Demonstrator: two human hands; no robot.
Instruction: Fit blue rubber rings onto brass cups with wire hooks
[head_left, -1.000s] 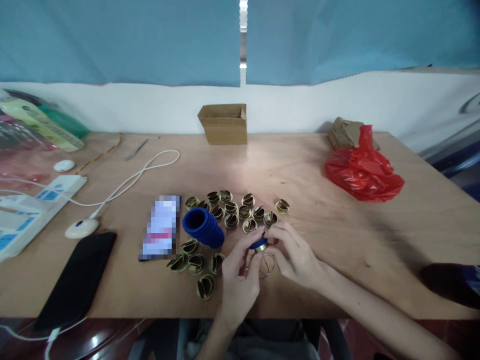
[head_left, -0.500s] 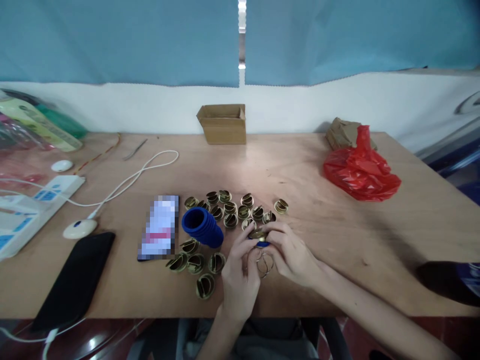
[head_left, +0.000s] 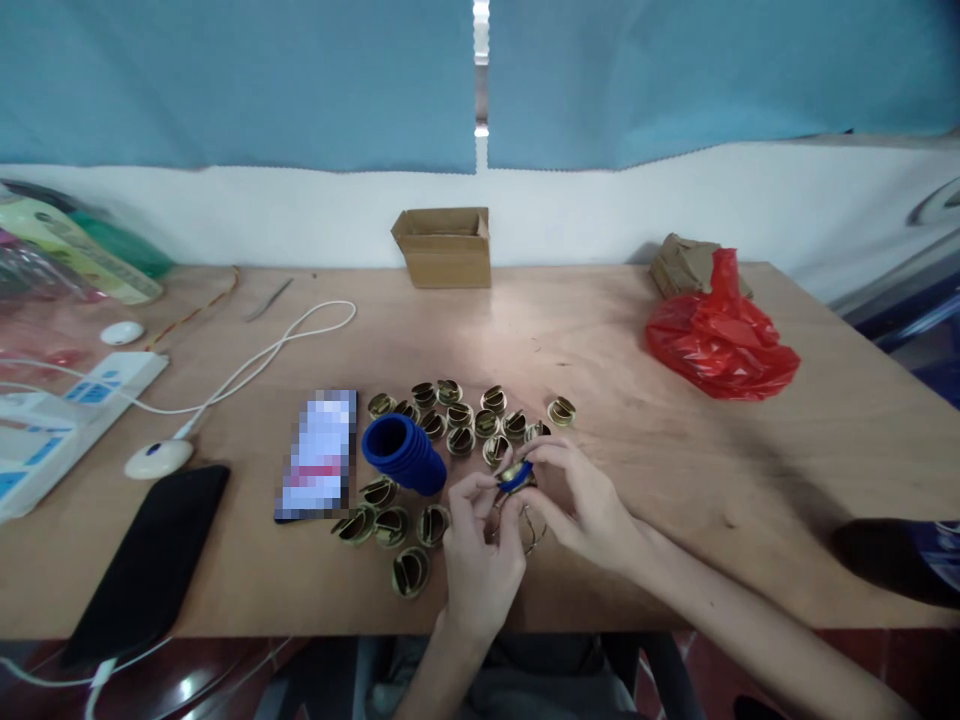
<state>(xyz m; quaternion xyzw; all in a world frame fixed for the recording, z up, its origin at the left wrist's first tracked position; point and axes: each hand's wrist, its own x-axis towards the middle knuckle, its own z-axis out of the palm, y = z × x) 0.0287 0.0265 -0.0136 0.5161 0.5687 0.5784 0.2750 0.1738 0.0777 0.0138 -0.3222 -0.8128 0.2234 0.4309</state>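
Note:
My left hand (head_left: 478,555) and my right hand (head_left: 589,505) meet just above the table's front edge, both pinching one small brass cap with a blue ring (head_left: 516,474) on it. Thin wire rings (head_left: 529,528) lie on the wood under my hands. A stack of blue rings (head_left: 405,455) lies on its side to the left of them. Several brass caps (head_left: 469,420) are spread behind my hands, and a few more brass caps (head_left: 391,528) sit to the left of my left hand.
A black phone (head_left: 150,560) and a card (head_left: 319,455) lie at front left, with a white cable (head_left: 247,365) and power strip (head_left: 52,425) beyond. A cardboard box (head_left: 442,247) stands at the back. A red plastic bag (head_left: 720,345) sits at right.
The cap with the blue ring has been turned between my fingers and lifted slightly away from me. My left fingers have shifted their pinch on it.

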